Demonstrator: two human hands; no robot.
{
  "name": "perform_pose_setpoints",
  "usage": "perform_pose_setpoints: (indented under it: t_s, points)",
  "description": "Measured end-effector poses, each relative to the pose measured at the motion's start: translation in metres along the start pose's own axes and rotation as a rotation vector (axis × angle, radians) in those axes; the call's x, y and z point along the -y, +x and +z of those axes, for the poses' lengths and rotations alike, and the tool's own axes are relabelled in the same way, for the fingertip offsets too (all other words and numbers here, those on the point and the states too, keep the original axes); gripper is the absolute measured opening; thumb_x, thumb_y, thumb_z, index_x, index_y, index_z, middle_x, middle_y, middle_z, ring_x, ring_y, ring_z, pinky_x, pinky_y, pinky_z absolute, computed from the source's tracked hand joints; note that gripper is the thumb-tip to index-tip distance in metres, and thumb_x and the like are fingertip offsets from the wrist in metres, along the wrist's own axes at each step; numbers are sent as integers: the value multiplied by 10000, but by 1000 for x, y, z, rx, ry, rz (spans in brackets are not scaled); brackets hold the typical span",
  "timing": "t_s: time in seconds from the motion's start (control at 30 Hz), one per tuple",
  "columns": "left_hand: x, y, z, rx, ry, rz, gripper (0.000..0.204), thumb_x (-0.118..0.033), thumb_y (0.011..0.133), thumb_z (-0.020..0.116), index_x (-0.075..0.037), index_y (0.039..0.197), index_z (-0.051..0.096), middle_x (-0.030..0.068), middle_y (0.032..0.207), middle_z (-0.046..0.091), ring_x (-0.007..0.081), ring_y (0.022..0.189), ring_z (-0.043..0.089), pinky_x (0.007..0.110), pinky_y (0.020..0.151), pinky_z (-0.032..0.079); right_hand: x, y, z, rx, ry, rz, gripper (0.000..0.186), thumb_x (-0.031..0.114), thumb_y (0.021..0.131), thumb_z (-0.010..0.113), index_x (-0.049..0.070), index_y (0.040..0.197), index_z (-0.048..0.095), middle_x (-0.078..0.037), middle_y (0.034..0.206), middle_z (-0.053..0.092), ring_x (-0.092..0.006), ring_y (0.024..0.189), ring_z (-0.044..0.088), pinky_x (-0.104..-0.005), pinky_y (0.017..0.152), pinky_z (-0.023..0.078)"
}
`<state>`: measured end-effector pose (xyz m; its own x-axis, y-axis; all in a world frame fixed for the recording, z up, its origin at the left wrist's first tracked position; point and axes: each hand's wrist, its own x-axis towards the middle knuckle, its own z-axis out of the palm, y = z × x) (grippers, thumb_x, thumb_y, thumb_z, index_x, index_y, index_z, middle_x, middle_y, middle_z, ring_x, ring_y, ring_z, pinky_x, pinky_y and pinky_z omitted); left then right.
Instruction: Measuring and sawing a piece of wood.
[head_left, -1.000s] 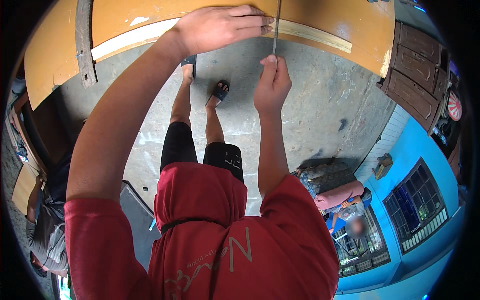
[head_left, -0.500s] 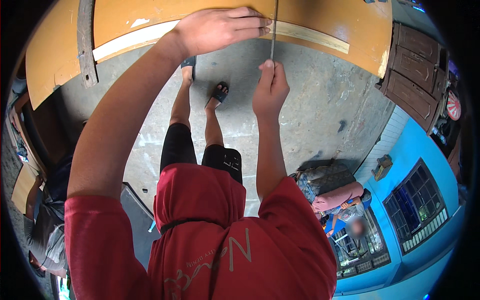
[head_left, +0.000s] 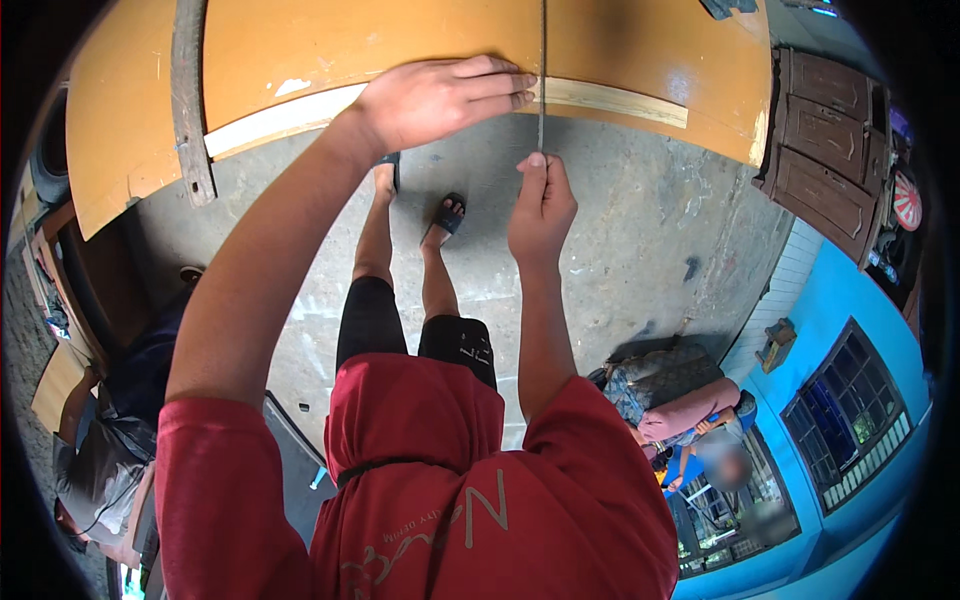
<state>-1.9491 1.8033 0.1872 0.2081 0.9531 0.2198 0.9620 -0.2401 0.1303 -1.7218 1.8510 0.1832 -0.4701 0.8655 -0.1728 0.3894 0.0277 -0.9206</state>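
A long, thin, dark metal strip (head_left: pixel 542 50) lies across the front of an orange-brown tabletop (head_left: pixel 400 30), its near end sticking out past the edge. My right hand (head_left: pixel 543 200) is closed round that near end, below the table edge. Along the edge runs a pale wooden strip (head_left: pixel 620 100). My left hand (head_left: pixel 440 97) rests flat on it, fingers stretched to the right, fingertips right beside the metal strip. Whether the metal strip is a saw blade or a rule I cannot tell.
A weathered plank (head_left: pixel 188 90) lies across the tabletop's left part. Brown cabinets (head_left: pixel 825 135) stand at the right. One person (head_left: pixel 100 480) is at the lower left, another (head_left: pixel 690 450) by rolled bundles (head_left: pixel 690 408) at the right. Concrete floor (head_left: pixel 610 230) extends below the table.
The whole view has shifted, so the table and hands appear lower. My right hand keeps its grip on the metal strip, and my left hand stays on the pale wood.
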Motion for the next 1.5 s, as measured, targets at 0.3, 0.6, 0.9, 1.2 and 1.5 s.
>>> perform_pose_setpoints:
  t_s: [0.3,0.6,0.9,1.2,1.5]
  points:
    - [-1,0,-15,3,-132,-67,430,-126,886,645,-193,1308,692,7,1336,600,186,1288,601,297,1030,583,-5,5,-3,27,-60,-2,258,196,1121,527,0,990,632,-130,771,642,-199,660,577,-358,646,486]
    - [-2,12,-15,-200,-181,-91,274,-226,900,714,-167,1163,764,13,1274,672,208,1304,608,339,1066,542,-17,2,-3,58,55,57,233,185,1124,532,-2,1061,656,-99,800,656,-153,690,575,-341,666,489]
    - [1,11,-15,-162,-101,-28,326,-233,918,699,-167,1234,745,35,1298,701,212,1325,631,349,1132,525,-5,-2,-7,32,-77,-13,241,197,1125,522,7,1044,647,-152,803,690,-264,674,672,-393,646,514]
    - [-2,7,-9,-141,-150,-36,309,-241,951,689,-169,1246,743,40,1325,693,217,1342,620,356,1154,505,-10,-14,-4,5,-53,29,283,227,1135,514,13,1024,663,-119,798,669,-172,714,616,-357,672,497]
    - [0,8,-14,-146,-153,-44,315,-228,939,697,-162,1245,735,44,1339,685,229,1359,609,359,1151,509,-9,-15,-5,10,-89,31,295,241,1134,522,7,1019,659,-111,795,670,-171,705,617,-364,669,497]
